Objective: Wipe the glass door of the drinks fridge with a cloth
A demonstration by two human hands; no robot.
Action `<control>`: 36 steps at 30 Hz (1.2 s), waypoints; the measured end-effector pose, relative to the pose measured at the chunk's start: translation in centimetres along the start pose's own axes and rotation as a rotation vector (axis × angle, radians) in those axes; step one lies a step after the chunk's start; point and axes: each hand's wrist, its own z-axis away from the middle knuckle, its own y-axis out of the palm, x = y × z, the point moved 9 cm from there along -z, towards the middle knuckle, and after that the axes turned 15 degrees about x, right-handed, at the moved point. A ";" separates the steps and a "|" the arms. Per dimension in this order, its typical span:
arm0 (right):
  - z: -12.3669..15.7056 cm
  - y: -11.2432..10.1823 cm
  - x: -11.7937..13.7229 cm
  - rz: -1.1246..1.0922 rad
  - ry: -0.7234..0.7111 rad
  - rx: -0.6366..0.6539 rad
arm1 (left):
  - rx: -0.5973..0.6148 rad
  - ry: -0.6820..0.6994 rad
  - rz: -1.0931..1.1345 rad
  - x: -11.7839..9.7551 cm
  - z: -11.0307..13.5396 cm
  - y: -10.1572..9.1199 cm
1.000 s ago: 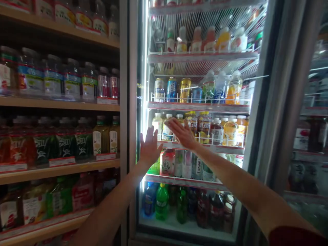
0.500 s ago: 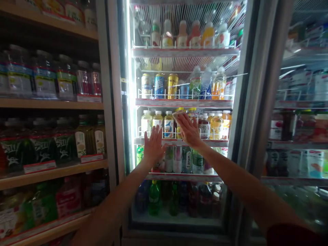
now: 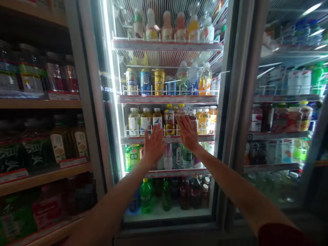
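My left hand (image 3: 154, 145) is raised with its fingers spread, flat against or just in front of the glass door of a lit drinks fridge (image 3: 167, 139). Up and to the right of it, my right hand (image 3: 189, 134) has its fingers stretched over a small pale cloth (image 3: 177, 118) held against the glass. Much of the cloth is hidden under the fingers. Behind both hands, bottled drinks (image 3: 146, 119) line the middle shelf, with a green pack (image 3: 132, 155) one shelf lower.
A metal door frame (image 3: 232, 102) borders the fridge on the right, with another stocked fridge (image 3: 282, 99) beyond it. Wooden shelves (image 3: 41, 103) of bottles stand at the left. Large bottles (image 3: 146, 196) fill the fridge's bottom.
The view has turned right, so the shelves appear further left. Both hands have shifted right relative to the fridge shelves, the cloth staying under my right fingers.
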 end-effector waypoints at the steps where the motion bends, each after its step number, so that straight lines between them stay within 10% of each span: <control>1: 0.4 0.1 0.4 0.012 -0.030 0.005 | -0.006 0.012 0.000 -0.4 -0.1 0.1; 10: 2.3 -0.7 -5.1 -0.057 0.225 -0.022 | -0.007 0.065 0.082 -2.3 -1.2 0.8; 16: 3.4 0.4 -2.6 0.006 0.033 0.037 | -0.015 0.091 0.132 -4.6 -2.1 1.2; 24: 6.2 -1.8 -12.6 -0.038 0.481 -0.123 | 0.000 0.074 0.134 -5.5 -2.4 1.6; 31: 5.9 -0.5 -8.7 -0.063 0.250 0.014 | 0.047 0.085 0.158 -7.5 -3.0 1.7; 36: 7.3 -1.5 -12.2 -0.046 0.445 -0.094 | 0.052 0.071 0.139 -6.7 -2.4 2.1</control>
